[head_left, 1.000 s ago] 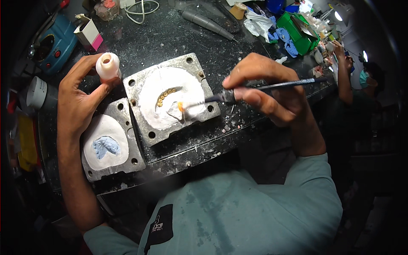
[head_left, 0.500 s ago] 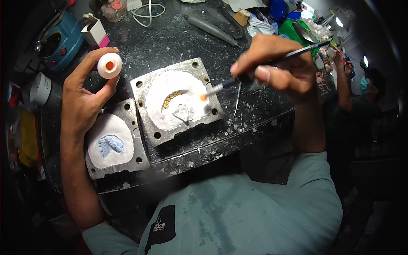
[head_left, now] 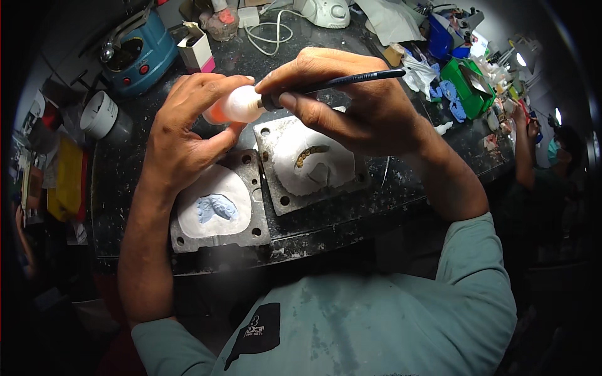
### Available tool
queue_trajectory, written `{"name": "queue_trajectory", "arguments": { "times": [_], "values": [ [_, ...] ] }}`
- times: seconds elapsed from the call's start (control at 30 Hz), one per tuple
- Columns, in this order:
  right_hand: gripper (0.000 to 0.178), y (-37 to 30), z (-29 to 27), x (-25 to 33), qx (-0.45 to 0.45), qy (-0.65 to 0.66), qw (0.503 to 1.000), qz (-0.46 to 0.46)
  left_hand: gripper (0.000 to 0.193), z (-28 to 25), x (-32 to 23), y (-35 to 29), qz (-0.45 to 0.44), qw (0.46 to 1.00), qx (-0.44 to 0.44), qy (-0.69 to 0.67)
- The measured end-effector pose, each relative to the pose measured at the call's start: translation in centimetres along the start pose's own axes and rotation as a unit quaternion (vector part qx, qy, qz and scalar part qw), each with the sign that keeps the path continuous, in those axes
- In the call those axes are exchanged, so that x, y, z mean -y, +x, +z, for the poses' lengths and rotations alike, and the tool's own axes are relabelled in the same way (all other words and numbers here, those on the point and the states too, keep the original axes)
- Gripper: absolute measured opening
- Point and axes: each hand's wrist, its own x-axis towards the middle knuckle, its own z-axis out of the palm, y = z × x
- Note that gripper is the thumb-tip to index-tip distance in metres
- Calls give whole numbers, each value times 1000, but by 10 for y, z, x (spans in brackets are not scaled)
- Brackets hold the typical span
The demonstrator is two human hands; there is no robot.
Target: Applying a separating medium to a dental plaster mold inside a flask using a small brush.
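Note:
My left hand [head_left: 182, 131] grips a small bottle [head_left: 243, 105], tilted on its side, with a white upper part and an orange-red lower part. A thin dark brush [head_left: 364, 78] is pinched in the fingers of my right hand [head_left: 364, 106]. Its lower end meets the bottle's mouth, and the bristles are hidden there. Below my right hand lies a metal flask half [head_left: 286, 200] filled with white plaster, with a curved row of yellowish-brown tooth shapes [head_left: 307, 155]. Beside it, under my left wrist, a second flask half [head_left: 258, 216] holds plaster around a pale blue mould area [head_left: 216, 208].
A blue machine [head_left: 139, 66] and a white tub [head_left: 99, 116] stand at the left. A small carton [head_left: 195, 51], a white cable [head_left: 276, 34] and a white device [head_left: 323, 12] sit at the back. A green tray [head_left: 467, 88] lies right. A masked person [head_left: 558, 153] works beyond.
My right hand has moved the brush left, off the plaster and up to the bottle. The bottle has tipped over toward the brush. The whole view has shifted.

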Motion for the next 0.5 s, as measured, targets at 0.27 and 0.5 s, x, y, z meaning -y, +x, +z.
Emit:
{"name": "queue_trajectory", "arguments": {
  "times": [0.27, 0.5],
  "values": [
    [22, -31, -49, 15, -66, 121, 978, 159, 48, 4, 9, -3, -69, 997, -1, -32],
    [23, -78, -79, 21, 30, 120, 957, 262, 45, 8, 5, -1, -94, 995, 20, -40]
  ]
}}
